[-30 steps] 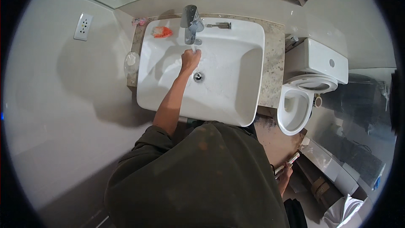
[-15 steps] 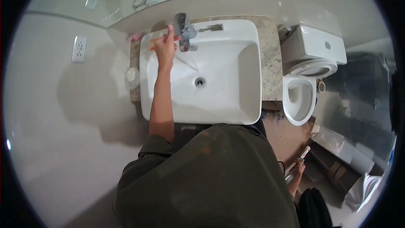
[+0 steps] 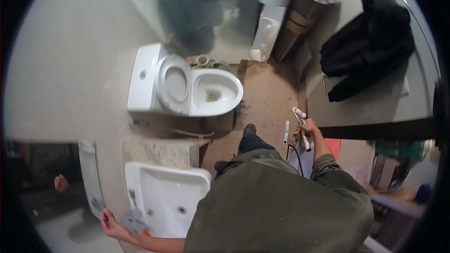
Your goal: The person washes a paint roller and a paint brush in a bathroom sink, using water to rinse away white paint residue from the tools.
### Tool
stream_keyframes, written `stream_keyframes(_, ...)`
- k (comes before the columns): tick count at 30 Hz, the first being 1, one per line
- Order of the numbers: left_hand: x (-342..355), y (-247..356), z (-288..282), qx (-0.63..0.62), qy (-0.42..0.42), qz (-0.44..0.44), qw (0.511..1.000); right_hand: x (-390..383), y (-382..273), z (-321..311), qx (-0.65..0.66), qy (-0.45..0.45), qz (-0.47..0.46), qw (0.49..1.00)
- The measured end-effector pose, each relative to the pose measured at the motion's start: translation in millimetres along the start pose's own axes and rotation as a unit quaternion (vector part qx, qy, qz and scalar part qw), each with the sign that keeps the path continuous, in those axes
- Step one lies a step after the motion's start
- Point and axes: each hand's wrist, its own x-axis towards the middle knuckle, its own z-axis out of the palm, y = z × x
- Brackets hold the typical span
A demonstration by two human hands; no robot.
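At the lower left, my left hand (image 3: 108, 224) reaches past the chrome faucet (image 3: 133, 220) toward the mirror. Its fingers are curled together, and whether anything small is between them does not show. The white sink (image 3: 164, 174) lies beside that forearm, with a small orange thing (image 3: 146, 232) near the faucet. On the right, my right hand (image 3: 310, 127) is closed round a slim white tool (image 3: 299, 113). It has a whitish tube-like end with reddish marks and a light shaft that ends dark below the fist. Its exact kind is unclear.
A toilet (image 3: 216, 94) with its lid raised stands ahead, next to the stone counter (image 3: 154, 152). Boards and cartons (image 3: 286, 28) lean at the back. A black jacket (image 3: 370, 47) hangs at the upper right. A white strip (image 3: 286, 132) lies on the brown floor covering (image 3: 262, 84).
The view has swung right, putting the sink at lower left. My left hand has moved off the faucet toward the mirror, its fingers now curled. My right hand still grips the white tool.
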Motion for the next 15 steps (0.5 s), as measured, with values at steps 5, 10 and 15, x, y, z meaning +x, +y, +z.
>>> stream_keyframes(5,30,82,227,-0.308,-0.485,0.074,0.815,19,59,39,0.053,0.031,0.020,0.998)
stream_keyframes(10,-53,43,570,-0.019,-0.641,0.111,0.759,-6,83,66,0.076,0.071,0.079,0.991)
stream_keyframes(15,-149,312,634,-0.130,-0.699,0.275,0.648,-73,125,56,0.189,0.154,0.131,0.961)
